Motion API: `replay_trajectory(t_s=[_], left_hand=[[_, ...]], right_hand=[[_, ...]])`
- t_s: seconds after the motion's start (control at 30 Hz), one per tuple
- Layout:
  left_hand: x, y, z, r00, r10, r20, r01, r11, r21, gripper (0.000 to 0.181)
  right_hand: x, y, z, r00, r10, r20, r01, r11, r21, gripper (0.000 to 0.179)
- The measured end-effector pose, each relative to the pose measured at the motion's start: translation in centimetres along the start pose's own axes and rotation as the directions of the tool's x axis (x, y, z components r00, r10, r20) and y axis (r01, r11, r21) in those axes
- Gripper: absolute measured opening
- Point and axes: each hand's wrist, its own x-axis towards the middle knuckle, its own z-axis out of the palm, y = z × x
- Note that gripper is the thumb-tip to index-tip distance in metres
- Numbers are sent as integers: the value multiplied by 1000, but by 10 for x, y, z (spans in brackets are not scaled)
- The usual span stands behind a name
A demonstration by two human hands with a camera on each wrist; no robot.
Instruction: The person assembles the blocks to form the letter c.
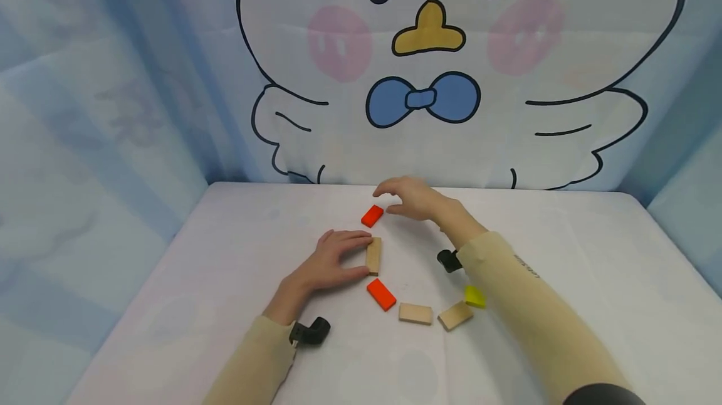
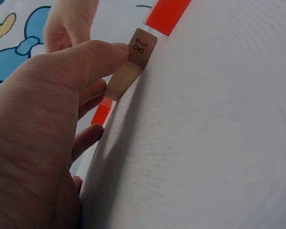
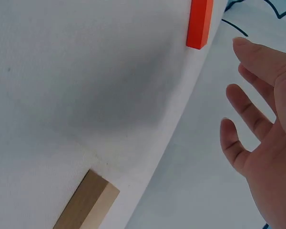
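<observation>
My left hand holds a plain wooden block by its two ends, thumb at the near end and a fingertip at the far end. In the left wrist view, the thumb lies against the block's end face, marked 28. Just beyond is a red block, lying at a slant. My right hand hovers beside that red block, its fingers spread and loosely bent, with nothing in them; the right wrist view shows a gap between the fingertips and the red block.
Nearer me, a second red block, two wooden blocks and a yellow block continue a curved row. Another wooden block shows in the right wrist view. A curtain with a cartoon print hangs behind the table's far edge.
</observation>
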Motion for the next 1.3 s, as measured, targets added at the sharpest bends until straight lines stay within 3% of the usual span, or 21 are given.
replay_trajectory(t_s=[0.17,0.43,0.67,0.93,1.3], left_hand=[[2,-1,0,1000,10,-18,-10,1000,8,55],[3,0,2,1000,-3,-13,3,1000,3,56],[2,0,1,1000,11,-22,-11,1000,2,55],[2,0,0,1000,21,-13,-21,1000,2,56],[2,-2,0,1000,7,-1,-7,1000,-2,55]], right_hand=[[11,2,5,999,-19,49,20,1000,-19,41],[17,11,14,998,-10,61,12,1000,-25,38],[24,8,20,995,-68,70,75,992,-104,30],[20,6,21,998,-11,70,20,992,-121,26],[12,7,20,995,0,96,11,993,-115,25]])
